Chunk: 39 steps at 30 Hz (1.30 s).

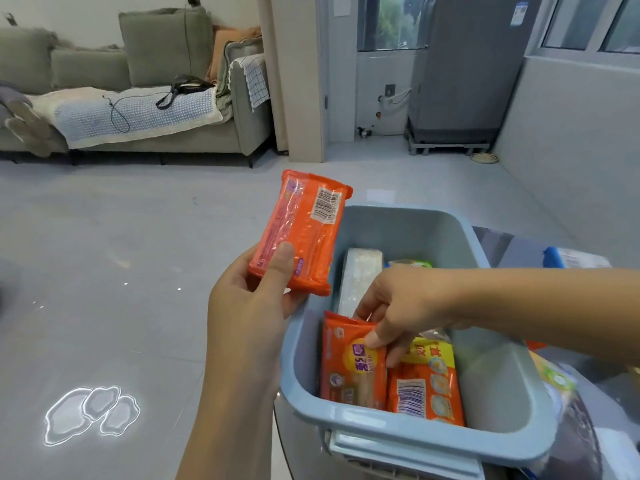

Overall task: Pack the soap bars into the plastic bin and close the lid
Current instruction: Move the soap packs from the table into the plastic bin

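A light blue plastic bin (433,223) stands open in front of me with several wrapped soap bars inside. My left hand (252,306) grips an orange-wrapped soap bar (301,230), barcode side up, just left of and above the bin's rim. My right hand (394,306) reaches into the bin and pinches the top edge of another orange soap bar (353,365) standing upright at the near left. Beside it stands an orange-and-yellow bar (429,386). A white bar (360,278) stands further back, with a green-wrapped one (412,264) partly hidden behind my hand.
The bin rests on a grey surface (502,244) with more wrapped packs (575,258) to the right. No lid can be made out. The grey tiled floor (138,254) stretches left, with a sofa (138,98) at the back and a covered appliance (464,64) at the back right.
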Tool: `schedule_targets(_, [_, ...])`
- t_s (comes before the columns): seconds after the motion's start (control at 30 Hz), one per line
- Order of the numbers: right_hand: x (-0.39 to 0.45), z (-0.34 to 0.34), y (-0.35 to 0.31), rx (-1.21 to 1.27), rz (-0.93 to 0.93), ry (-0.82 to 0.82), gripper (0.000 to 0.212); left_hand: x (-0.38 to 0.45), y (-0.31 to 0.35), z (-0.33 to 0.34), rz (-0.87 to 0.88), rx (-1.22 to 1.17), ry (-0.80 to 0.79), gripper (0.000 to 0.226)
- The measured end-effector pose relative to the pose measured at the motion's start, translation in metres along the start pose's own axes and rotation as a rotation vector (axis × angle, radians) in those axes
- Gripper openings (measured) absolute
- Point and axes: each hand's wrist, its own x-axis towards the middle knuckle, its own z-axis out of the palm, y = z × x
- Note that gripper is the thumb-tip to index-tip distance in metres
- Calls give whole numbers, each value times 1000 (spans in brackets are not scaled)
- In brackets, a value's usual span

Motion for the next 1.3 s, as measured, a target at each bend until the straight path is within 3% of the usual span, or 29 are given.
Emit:
schedule_targets(0.1, [-1,3,4,-33,9,-22,35,-1,0,1,1,16,4,49])
schedule_targets(0.17, [1,4,5,-202,-19,11,31,-1,0,1,-7,5,5,48])
schedule_targets(0.33, [5,10,5,-673,-115,178,36,-1,0,0,-30,-31,4,51])
schedule_targets(0.47, [6,13,3,-909,-138,453,42,-1,0,0,-23,-5,-5,49])
schedule_targets(0.57, [12,15,-1,-1020,-131,456,46,-1,0,0,-22,-7,2,47])
schedule_targets(0.93, [19,16,8,-939,-86,222,40,-4,2,2,-24,-10,8,60])
schedule_targets(1.1, [25,20,-1,-879,-51,251,33,-3,1,1,-51,-80,6,58])
schedule_targets(1.23, [30,19,-2,-761,91,216,42,-3,-1,1,-23,-60,-7,61])
schedule_targets(1.3, [28,24,-4,-929,25,298,35,-2,-2,1,-14,-58,-7,64])
